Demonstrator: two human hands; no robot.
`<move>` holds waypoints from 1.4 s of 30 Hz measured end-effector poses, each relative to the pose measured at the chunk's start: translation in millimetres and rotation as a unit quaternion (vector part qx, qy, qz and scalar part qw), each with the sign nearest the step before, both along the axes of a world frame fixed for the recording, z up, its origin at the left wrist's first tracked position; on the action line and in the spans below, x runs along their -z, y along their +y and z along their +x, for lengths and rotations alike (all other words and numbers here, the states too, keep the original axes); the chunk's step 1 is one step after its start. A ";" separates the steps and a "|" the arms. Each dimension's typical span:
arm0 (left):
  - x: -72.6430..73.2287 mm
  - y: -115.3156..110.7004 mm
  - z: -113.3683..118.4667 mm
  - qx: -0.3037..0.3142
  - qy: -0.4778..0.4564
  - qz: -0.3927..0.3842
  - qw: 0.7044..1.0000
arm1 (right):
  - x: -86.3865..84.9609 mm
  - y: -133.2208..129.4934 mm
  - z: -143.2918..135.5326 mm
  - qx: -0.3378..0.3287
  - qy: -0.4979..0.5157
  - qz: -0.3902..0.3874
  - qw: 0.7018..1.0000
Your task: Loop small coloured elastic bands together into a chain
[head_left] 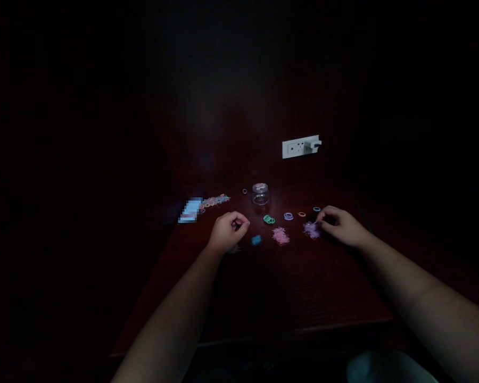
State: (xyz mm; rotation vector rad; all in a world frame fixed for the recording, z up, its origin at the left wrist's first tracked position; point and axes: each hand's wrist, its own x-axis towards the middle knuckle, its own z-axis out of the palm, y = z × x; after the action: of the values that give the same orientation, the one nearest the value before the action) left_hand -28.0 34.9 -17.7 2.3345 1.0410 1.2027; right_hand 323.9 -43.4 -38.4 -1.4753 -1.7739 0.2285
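My right hand (pixel 341 227) is closed in a pinch at the right of the table, its fingertips on a purple elastic band at the edge of a pile of small purple elastic bands (pixel 311 230). My left hand (pixel 228 232) hovers near a small blue pile of bands (pixel 256 240), with thumb and forefinger pressed together. Whatever those fingers hold is too small to make out. Between the hands lies a pink pile of bands (pixel 281 235). A pale pile (pixel 234 249) is partly hidden beneath my left wrist.
Behind the piles lie green hair ties (pixel 269 219), purple ones (pixel 288 216), an orange one (pixel 302 214) and a blue one (pixel 316 209). A clear lidded jar (pixel 261 197) stands farther back. Mixed bands (pixel 216 201) lie beside a blurred bright rectangle (pixel 190 209). A wall socket (pixel 300 147) holds a plug.
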 end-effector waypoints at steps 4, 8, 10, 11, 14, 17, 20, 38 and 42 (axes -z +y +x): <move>0.0 -0.2 0.0 0.002 0.000 0.002 1.000 | 0.3 0.4 1.3 0.004 0.013 0.002 1.000; -0.1 -0.5 0.1 0.002 -0.001 0.004 1.000 | 2.1 2.3 2.4 0.009 0.015 0.001 1.000; -0.3 -0.7 0.2 0.003 -0.002 0.004 1.000 | 3.3 3.2 2.2 0.017 0.013 0.000 1.000; -0.4 -0.8 0.3 0.004 -0.002 0.004 1.000 | 3.9 3.6 2.0 0.020 0.012 0.000 1.000; -0.4 -0.7 0.5 0.005 -0.003 0.002 1.000 | 5.5 4.4 1.4 0.025 0.011 0.000 1.000; -0.4 -0.3 0.4 0.003 -0.003 -0.001 1.000 | 6.7 5.1 1.8 0.022 0.011 0.002 1.000; -0.8 -0.6 0.4 0.002 -0.005 -0.003 1.000 | 7.5 5.7 2.9 0.013 0.007 0.007 1.000; 7.7 46.4 -60.4 -0.212 -0.041 -0.060 0.975 | -1.0 1.3 0.1 0.047 0.086 0.013 0.995; 19.5 55.6 -69.7 -0.234 0.013 -0.102 0.967 | -4.0 -1.1 -0.2 0.062 0.082 0.016 0.995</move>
State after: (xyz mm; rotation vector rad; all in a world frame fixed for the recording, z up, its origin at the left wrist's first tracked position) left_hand -97.7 90.4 -37.1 2.0105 1.7064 1.1472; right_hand 323.6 -44.5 -34.4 -1.4939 -1.5423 0.2494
